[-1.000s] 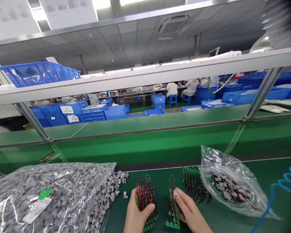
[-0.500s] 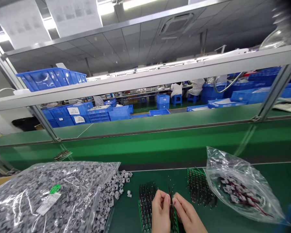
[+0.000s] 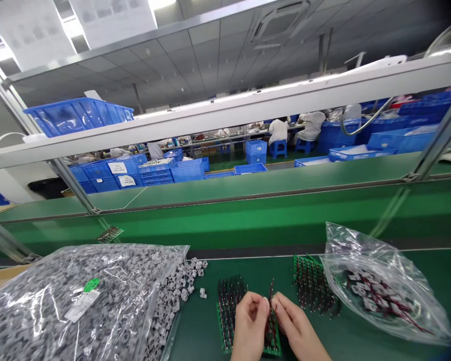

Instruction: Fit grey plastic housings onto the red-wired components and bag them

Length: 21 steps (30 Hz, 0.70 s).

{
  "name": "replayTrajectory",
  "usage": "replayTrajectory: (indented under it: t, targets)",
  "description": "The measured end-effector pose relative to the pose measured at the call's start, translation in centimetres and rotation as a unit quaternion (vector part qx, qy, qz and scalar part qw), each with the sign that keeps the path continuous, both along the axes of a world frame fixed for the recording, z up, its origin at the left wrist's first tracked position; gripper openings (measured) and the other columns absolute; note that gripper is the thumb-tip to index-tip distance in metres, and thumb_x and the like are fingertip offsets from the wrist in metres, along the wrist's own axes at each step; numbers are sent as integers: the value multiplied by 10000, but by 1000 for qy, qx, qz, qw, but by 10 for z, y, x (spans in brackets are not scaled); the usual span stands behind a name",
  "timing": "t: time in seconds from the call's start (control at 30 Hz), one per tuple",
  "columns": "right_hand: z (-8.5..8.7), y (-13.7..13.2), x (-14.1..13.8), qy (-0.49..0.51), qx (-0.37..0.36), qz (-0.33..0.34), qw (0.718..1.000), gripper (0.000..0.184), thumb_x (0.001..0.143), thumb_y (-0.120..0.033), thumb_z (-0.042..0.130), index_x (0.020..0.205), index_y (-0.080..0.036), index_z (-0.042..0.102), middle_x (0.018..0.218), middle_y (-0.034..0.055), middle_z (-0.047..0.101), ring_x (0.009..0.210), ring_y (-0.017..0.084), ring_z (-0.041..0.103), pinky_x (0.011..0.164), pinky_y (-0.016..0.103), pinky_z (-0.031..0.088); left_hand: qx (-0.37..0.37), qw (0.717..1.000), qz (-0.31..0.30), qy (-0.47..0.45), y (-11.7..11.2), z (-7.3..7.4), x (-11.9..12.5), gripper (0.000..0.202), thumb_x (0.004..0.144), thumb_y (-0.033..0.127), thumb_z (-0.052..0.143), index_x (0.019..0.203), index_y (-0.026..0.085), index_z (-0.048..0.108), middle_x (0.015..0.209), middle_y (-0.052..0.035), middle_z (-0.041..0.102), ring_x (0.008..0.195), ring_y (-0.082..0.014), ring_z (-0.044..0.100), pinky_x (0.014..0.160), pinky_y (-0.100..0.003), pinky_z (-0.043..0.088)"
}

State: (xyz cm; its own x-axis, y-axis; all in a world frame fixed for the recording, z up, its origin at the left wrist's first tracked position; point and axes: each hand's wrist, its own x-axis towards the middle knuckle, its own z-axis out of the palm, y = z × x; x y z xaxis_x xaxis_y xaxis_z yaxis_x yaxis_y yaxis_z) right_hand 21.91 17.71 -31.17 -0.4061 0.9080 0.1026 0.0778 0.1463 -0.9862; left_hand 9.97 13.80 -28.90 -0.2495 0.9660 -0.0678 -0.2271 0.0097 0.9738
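Observation:
At the bottom centre my left hand and my right hand meet over a small green circuit board strip with red and black wires standing up from it. Both hands pinch this strip between thumb and fingers. Just left of it lies a green board panel bristling with dark wires. Another wired panel lies to the right, partly under a clear bag.
A large clear bag of small grey plastic parts fills the lower left, with loose grey pieces spilled at its mouth. A clear bag of white connectors with red wires lies at right. Behind runs a green conveyor; blue crates and seated workers are farther off.
My left hand let go of the wired panel at left and came over to the small strip. Both hands now pinch that strip together. The view tilted slightly.

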Motion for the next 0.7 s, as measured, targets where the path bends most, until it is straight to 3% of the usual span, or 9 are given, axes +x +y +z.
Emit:
replayTrajectory:
  t: [0.1,0.3,0.5,0.6,0.7]
  targets:
    - [-3,0,-1,-9,21,-22,999,512,900,-660,405,681,-197,404,672,-29,371,625,120,352,577,221,341,-3,1000,-3,-9,-2,-1,1,540,696,637,715,752,121,568,675,-3,537,637,-106,477,610,-209,381]
    - [-1,0,-2,-20,24,-45,999,508,913,-656,377,685,-202,403,656,-39,358,602,118,332,578,222,346,-23,999,11,-22,3,-2,7,629,594,725,719,708,135,533,597,24,500,522,-84,436,505,-210,369]
    - [5,1,-2,-21,-5,-35,999,547,864,-723,401,686,-206,399,637,-47,341,560,104,318,482,201,314,-62,991,4,-115,7,12,11,649,495,705,785,676,141,520,520,58,472,428,-51,392,442,-192,323]
    - [4,3,-1,-9,-23,-40,999,548,859,-730,402,693,-208,397,629,-54,318,537,94,318,456,184,321,-79,986,11,-143,6,19,9,664,409,658,843,687,118,574,540,32,530,450,-54,432,466,-191,359]
    - [-7,9,5,-8,-17,-77,997,546,837,-727,449,696,-200,457,632,-39,388,555,100,414,505,178,416,-88,984,-6,-155,6,19,7,718,291,636,873,689,92,626,547,-12,583,465,-73,484,489,-206,383]
